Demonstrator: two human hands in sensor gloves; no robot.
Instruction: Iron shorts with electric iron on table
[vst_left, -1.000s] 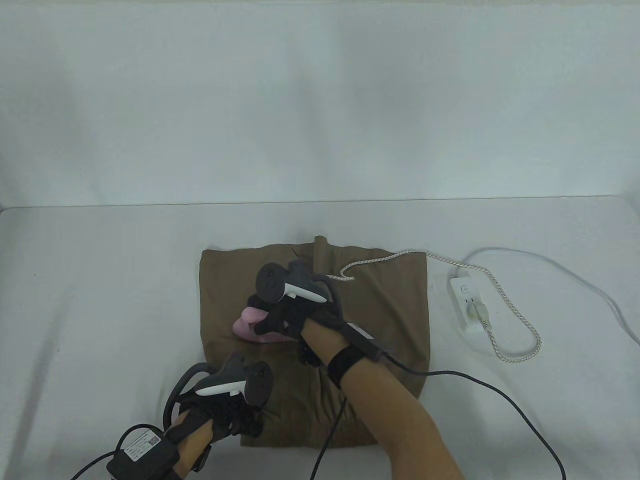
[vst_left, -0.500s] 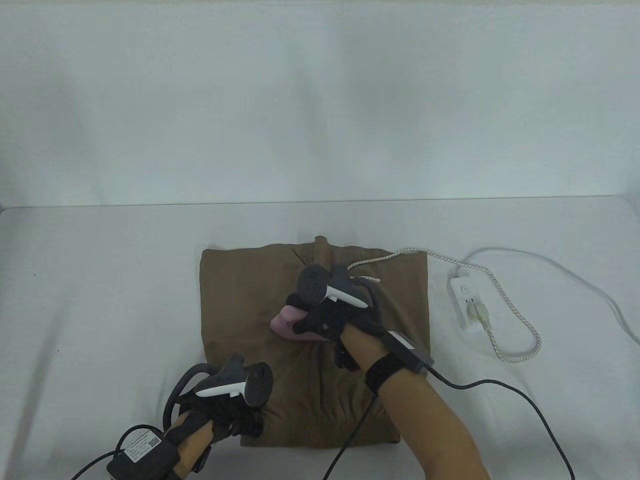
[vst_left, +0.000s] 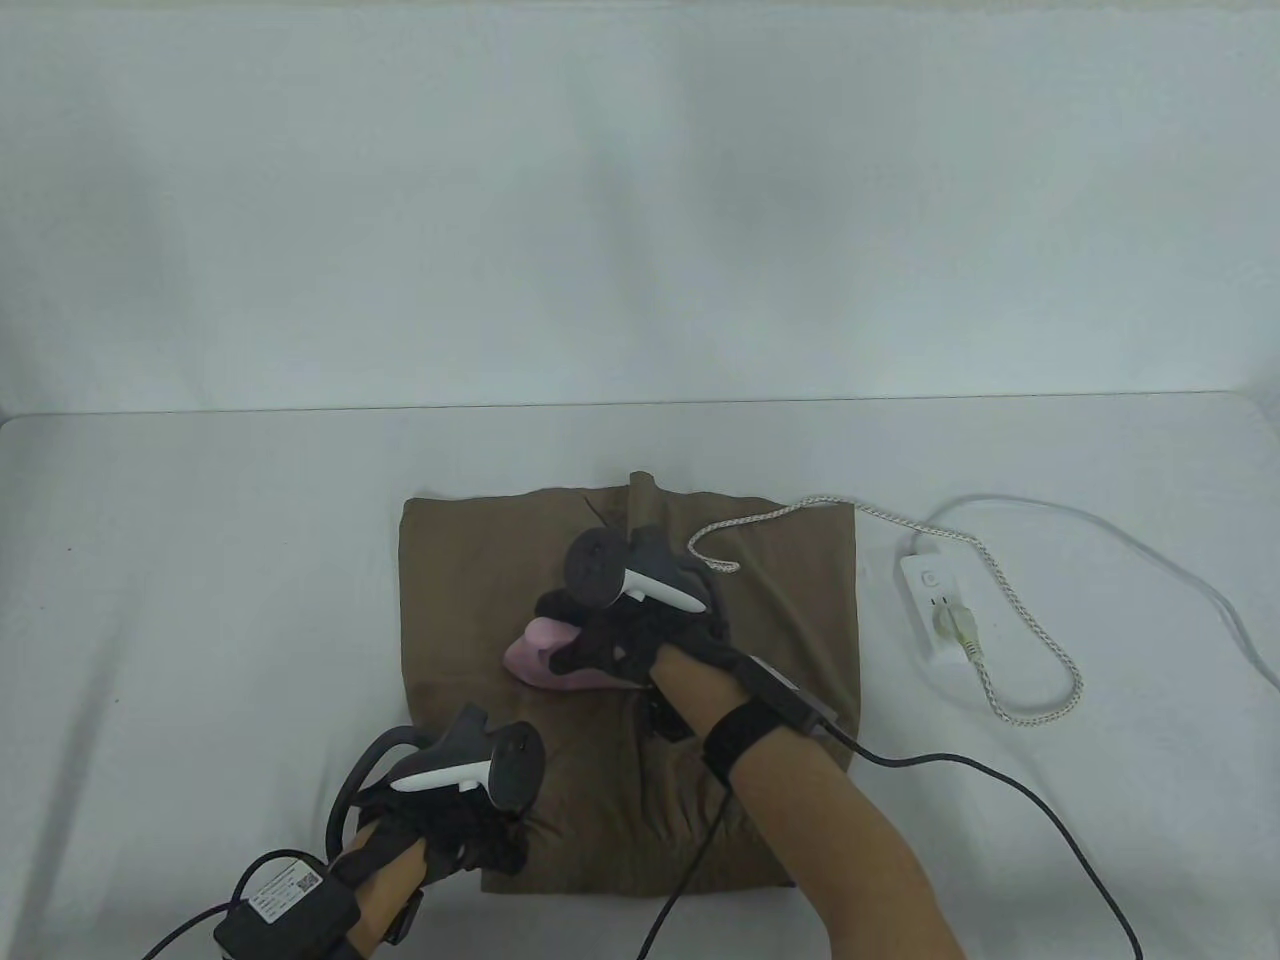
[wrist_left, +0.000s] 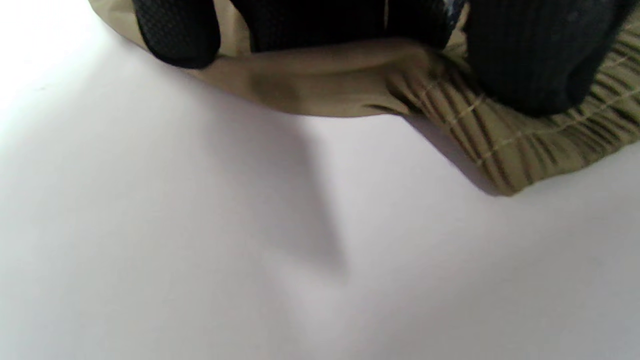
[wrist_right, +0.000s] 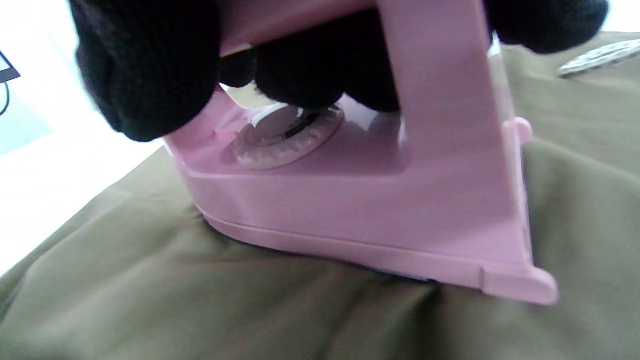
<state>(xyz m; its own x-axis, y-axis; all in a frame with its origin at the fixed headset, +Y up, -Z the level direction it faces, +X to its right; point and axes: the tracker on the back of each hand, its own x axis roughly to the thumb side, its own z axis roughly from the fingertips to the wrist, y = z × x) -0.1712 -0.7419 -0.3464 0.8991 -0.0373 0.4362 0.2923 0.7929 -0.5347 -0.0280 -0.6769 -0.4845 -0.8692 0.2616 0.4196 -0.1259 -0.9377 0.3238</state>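
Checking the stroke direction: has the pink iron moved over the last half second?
Yes. The pink iron, gripped by the right hand, slid left across the shorts, away from the power strip.

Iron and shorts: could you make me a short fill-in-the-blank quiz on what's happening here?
1. The right hand grips a ____ iron.
2. The iron rests on the brown ____.
3. The left hand holds the shorts by their ____ near corner.
4. The iron's cord is plugged into a white ____.

Missing words: pink; shorts; left; power strip

The iron (wrist_right: 350, 200) is glossy pink plastic. The shorts (vst_left: 480, 590) are matt olive woven cloth with a ribbed waistband (wrist_left: 525, 145). A smooth white cloth covers the bench (vst_left: 200, 560).
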